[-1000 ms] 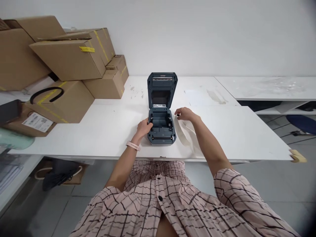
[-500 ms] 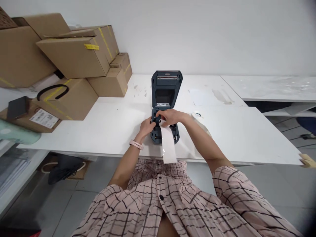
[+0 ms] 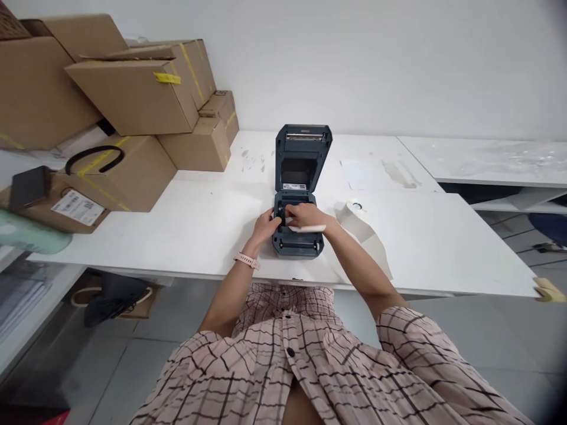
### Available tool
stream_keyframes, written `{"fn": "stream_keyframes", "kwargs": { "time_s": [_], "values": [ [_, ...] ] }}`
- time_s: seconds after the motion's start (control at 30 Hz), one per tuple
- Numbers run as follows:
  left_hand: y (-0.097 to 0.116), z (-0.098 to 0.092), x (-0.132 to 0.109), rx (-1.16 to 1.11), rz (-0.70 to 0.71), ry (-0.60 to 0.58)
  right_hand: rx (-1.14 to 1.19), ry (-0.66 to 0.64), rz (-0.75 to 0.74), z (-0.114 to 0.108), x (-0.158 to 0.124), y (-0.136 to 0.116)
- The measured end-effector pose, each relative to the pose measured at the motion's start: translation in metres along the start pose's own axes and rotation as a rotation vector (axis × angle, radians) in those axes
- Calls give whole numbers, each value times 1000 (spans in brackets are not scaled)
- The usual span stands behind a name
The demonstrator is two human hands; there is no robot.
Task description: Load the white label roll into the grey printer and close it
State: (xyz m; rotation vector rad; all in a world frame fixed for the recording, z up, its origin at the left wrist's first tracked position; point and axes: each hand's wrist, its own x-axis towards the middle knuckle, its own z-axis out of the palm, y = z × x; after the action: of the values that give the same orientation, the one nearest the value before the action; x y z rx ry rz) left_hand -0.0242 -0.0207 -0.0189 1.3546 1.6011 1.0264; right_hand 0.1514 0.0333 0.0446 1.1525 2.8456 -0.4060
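Observation:
A dark label printer point(image 3: 297, 252) stands on the white table with its lid point(image 3: 303, 152) raised. My left hand point(image 3: 264, 226) grips the left side of the printer's lower body, its thumb over the inner edge. Inside the printer, my right hand point(image 3: 305, 216) is closed on a small white label roll point(image 3: 310, 228), which is mostly hidden under the fingers. The visible part of the roll's paper shows as a narrow pale band below the hand. A front bar of the printer is uncovered.
Right of the printer, another white roll point(image 3: 355, 208) lies with a long unwound strip point(image 3: 374, 245) reaching toward the front edge. Cardboard boxes point(image 3: 128, 97) are piled at the left, near a green cylindrical object point(image 3: 33, 233). A white sheet point(image 3: 355, 174) lies behind the roll.
The label strip that hung over the table's front edge no longer hangs there; only a narrow band shows under my right hand. My left hand remains at the printer's side.

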Motion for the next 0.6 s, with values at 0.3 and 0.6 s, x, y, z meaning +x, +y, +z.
{"fn": "stream_keyframes", "kwargs": {
  "time_s": [0.3,0.6],
  "values": [
    [2,5,-5,-313,-69,-11,180,392,-75,58,-95,-30],
    [-3,3,-4,-297,-113,-28,121,292,-121,82,-116,-54]
  ]
}}
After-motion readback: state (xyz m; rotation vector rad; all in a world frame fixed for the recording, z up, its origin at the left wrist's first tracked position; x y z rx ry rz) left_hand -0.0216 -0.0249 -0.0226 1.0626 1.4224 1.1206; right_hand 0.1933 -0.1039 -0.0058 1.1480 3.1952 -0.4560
